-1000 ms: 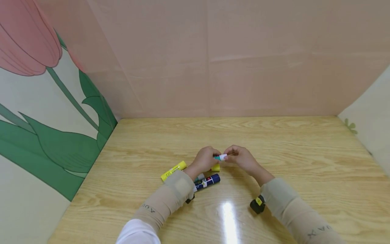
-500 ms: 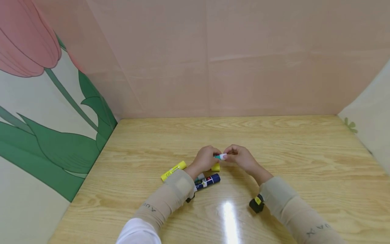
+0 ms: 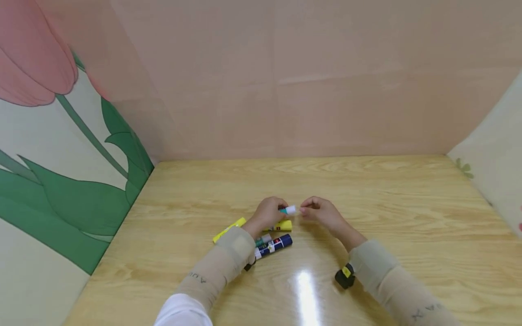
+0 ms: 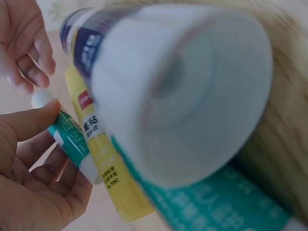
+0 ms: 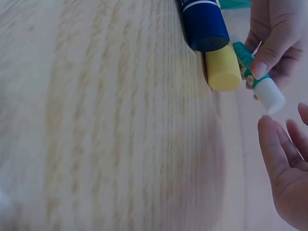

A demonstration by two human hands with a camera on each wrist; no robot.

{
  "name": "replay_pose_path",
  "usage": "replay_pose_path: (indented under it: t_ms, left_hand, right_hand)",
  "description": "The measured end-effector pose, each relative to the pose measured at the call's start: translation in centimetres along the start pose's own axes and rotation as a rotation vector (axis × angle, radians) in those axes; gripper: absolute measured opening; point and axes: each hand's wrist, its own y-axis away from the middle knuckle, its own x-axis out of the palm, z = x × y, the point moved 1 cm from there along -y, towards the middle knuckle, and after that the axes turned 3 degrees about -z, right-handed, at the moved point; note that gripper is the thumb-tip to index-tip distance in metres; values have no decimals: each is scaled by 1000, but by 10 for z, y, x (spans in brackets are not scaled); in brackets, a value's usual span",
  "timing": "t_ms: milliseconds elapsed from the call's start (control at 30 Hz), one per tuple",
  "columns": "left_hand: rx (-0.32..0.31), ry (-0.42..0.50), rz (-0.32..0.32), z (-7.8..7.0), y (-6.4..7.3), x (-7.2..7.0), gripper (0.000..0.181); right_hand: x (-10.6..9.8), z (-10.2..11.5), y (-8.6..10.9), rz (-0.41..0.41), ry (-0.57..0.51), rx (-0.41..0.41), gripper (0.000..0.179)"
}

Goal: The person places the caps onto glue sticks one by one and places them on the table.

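My left hand pinches a small green glue stick with a white cap between thumb and fingers, its capped end facing my right hand. My right hand is just beyond the cap with nothing held, fingers loosely bent, and a small gap shows between fingertips and cap in the head view. Under and near the left wrist lie a yellow glue stick, a thicker green glue stick and a navy-and-white glue stick. Another yellow glue stick lies left of them, partly hidden by the sleeve.
All of this is on a wood-grain table. A pinkish curtain-like backdrop rises at its far edge, and a panel with a painted tulip borders the left. A black wrist camera hangs below the right sleeve.
My left hand has moved slightly left with the small green glue stick. The right fingertips, earlier at its white cap, are now apart from it.
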Motion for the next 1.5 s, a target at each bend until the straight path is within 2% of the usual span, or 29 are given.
replay_pose_path:
  t_ms: [333,567,800,867,1067,1167,1367,1500]
  left_hand:
    - [-55,-68,20,4,-1,2,18]
    - [-55,-93,45,9,-2,5,16]
    - [-58,-126,63,9,-1,6,15]
    - [-62,-127,70,8,-1,6,16]
    - [-76,-121,91,10,0,5,21]
    - [-77,-122,98,12,0,7,24]
    - [-74,-118,108,14,1,7,24]
    - [-86,-83,127,14,3,5,30]
  right_hand:
    - [-2,2,6,-24,27,13,26]
    - [-2,-2,9,-25,36,32,26]
    - [-2,-1,15,-60,55,-3,23]
    - [0,1,17,-71,119,-30,21]
    - [11,9,21,-77,393,-211,17]
    - [14,11,24,-71,424,-257,15]
    - [12,11,29,-69,472,-280,15]
    - [9,11,32,-71,569,-299,19]
